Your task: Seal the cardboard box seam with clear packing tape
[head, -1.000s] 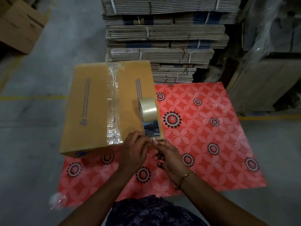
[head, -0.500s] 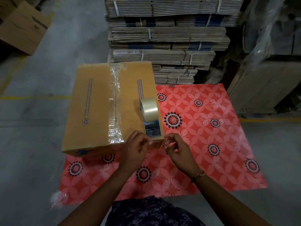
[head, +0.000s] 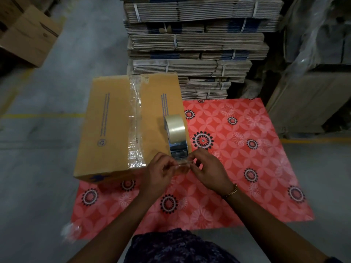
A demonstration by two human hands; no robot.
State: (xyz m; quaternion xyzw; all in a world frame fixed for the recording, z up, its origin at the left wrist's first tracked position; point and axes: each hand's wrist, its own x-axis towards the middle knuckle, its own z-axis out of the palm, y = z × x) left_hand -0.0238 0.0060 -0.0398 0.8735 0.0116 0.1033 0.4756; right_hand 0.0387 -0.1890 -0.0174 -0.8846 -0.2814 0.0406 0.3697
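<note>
A brown cardboard box (head: pixel 112 130) lies on a red flowered mat (head: pixel 237 168). A strip of clear tape (head: pixel 135 126) runs along its centre seam from far edge to near edge. A roll of clear packing tape (head: pixel 175 129) stands on edge on the box's right flap, with a loose length pulled toward me. My left hand (head: pixel 159 172) and my right hand (head: pixel 209 168) meet at the box's near right corner, and both pinch the free end of tape (head: pixel 181 164) stretched between them.
Bundled stacks of flat cardboard (head: pixel 193 44) rise just behind the box. More boxes (head: pixel 28 35) sit at the far left, and wrapped goods (head: pixel 313 73) at the right. A crumpled bit of clear tape (head: pixel 71 230) lies at the mat's near left corner on the grey floor.
My right hand has risen from below the box edge to the tape's free end. Both hands now hold that end between them. The roll and box stay put.
</note>
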